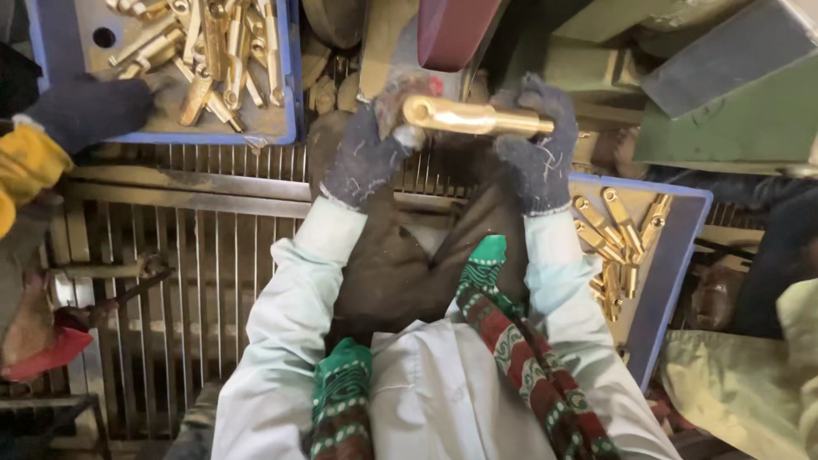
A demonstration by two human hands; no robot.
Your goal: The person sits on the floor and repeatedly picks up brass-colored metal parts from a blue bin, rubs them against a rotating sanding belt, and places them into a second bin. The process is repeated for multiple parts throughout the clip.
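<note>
A long shiny brass part (473,117) lies level between both my gloved hands, just below a dark red sanding belt (447,30). My left hand (366,153) in a dark knit glove grips its rounded left end. My right hand (537,145), also gloved, holds the right end. A blue tray (682,247) with several brass parts sits right of my right arm. Another blue tray (290,94), heaped with brass parts, stands at the upper left.
Another person's dark-gloved hand with a yellow sleeve (81,111) rests at the upper-left tray's edge. A metal grate (196,281) spans the left. Green machine housing (733,94) fills the upper right. A red cloth (47,353) lies at the far left.
</note>
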